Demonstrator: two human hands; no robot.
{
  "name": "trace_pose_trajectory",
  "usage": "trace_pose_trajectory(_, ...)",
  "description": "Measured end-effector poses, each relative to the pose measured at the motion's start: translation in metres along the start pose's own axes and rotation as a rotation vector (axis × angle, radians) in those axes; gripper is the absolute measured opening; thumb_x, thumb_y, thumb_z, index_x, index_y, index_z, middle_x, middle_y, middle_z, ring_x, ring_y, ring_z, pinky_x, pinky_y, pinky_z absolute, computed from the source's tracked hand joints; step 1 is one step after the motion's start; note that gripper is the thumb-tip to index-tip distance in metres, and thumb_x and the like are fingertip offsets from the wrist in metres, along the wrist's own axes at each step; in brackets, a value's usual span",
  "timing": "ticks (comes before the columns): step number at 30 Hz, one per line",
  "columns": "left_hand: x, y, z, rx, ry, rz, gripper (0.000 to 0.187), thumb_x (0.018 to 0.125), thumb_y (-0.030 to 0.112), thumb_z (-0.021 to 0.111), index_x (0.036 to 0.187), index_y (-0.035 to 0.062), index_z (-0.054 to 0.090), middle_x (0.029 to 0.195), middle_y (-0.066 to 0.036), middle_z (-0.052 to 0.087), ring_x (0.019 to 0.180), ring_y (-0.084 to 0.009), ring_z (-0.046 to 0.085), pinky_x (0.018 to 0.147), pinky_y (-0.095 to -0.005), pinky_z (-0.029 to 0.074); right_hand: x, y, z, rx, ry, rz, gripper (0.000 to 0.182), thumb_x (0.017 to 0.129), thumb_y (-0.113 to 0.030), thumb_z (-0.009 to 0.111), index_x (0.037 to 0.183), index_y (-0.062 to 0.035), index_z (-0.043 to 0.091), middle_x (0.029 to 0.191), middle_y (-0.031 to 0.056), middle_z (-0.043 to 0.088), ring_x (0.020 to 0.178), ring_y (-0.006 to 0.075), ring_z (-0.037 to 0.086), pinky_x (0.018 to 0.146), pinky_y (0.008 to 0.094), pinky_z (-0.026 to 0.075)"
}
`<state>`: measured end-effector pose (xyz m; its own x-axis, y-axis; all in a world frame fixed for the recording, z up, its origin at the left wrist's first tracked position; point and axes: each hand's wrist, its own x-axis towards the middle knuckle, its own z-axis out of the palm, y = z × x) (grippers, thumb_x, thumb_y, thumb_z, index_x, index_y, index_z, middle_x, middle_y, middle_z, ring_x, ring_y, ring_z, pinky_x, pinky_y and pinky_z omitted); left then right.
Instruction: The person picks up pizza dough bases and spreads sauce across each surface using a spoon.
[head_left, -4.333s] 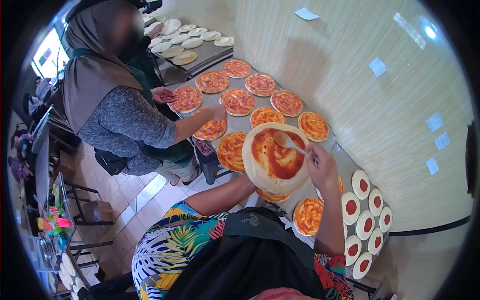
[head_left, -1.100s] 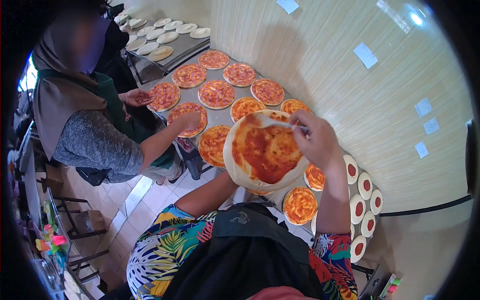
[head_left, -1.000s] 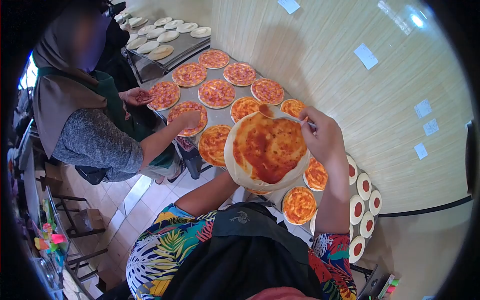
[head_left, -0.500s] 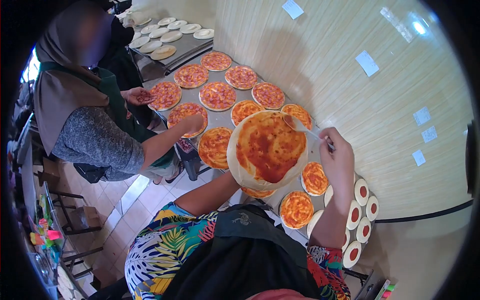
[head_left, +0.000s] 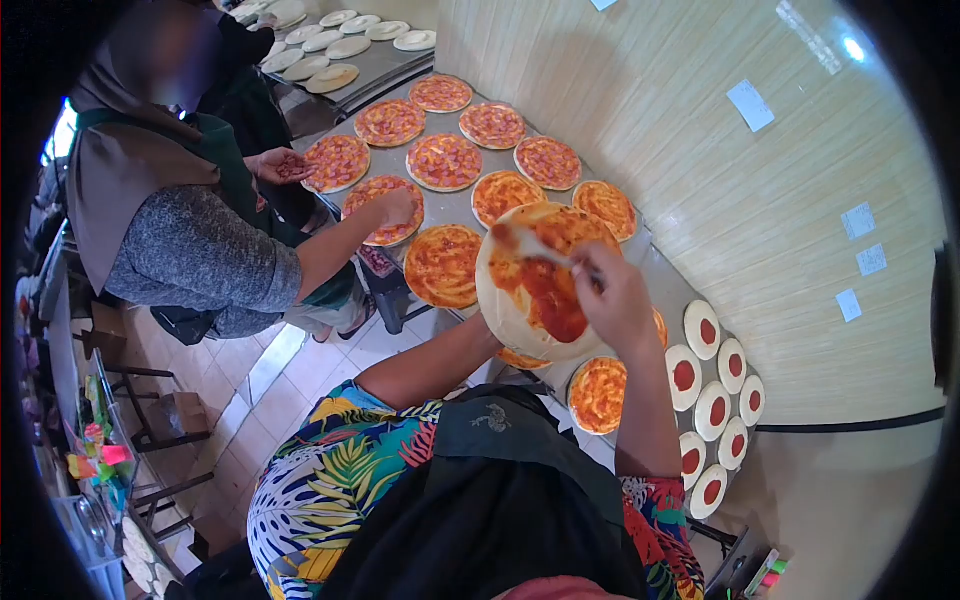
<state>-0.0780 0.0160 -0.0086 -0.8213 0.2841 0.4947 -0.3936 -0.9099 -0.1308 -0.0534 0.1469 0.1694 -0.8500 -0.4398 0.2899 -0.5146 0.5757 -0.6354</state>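
Observation:
A round pizza base (head_left: 503, 308) is held up in front of me, tilted, with red sauce (head_left: 555, 300) over most of it and a pale rim. Its underside rests on my left hand, which is hidden behind it; only the left forearm (head_left: 435, 362) shows. My right hand (head_left: 612, 298) is closed round the handle of a spoon (head_left: 545, 250). The spoon's bowl, smeared by motion, lies on the sauce near the upper left of the base. Just left of the base, a sauced pizza base (head_left: 441, 266) lies on the table.
The metal table (head_left: 655, 262) bears pizzas with chopped topping (head_left: 444, 162) at its far end. Bases with a central sauce spot (head_left: 712, 412) lie at right. A co-worker (head_left: 200, 240) stands at left, one hand over a pizza (head_left: 375, 222). Plain bases (head_left: 350, 48) lie behind.
My right hand has swung the spoon from the base's upper right edge across to its upper left. The held base has shifted slightly right. The co-worker's hand remains over the same pizza.

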Motion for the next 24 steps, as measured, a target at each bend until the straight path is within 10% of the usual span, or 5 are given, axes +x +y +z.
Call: trace_pose_trajectory(24,-0.009,-0.007,0.011,-0.014,0.150,-0.105,0.059,0.100,0.045,0.049,0.145,0.0060,0.043,0.143,-0.019,0.052,0.128,-0.0337,0.055,0.109,-0.0488,0.047,-0.045,0.001,0.006,0.086,-0.045,0.158,0.009,0.089,0.001,0.060,0.098,0.0030,0.061,0.082,0.0097,0.063,0.075,0.0156,0.063,0.070,0.0282,0.051)
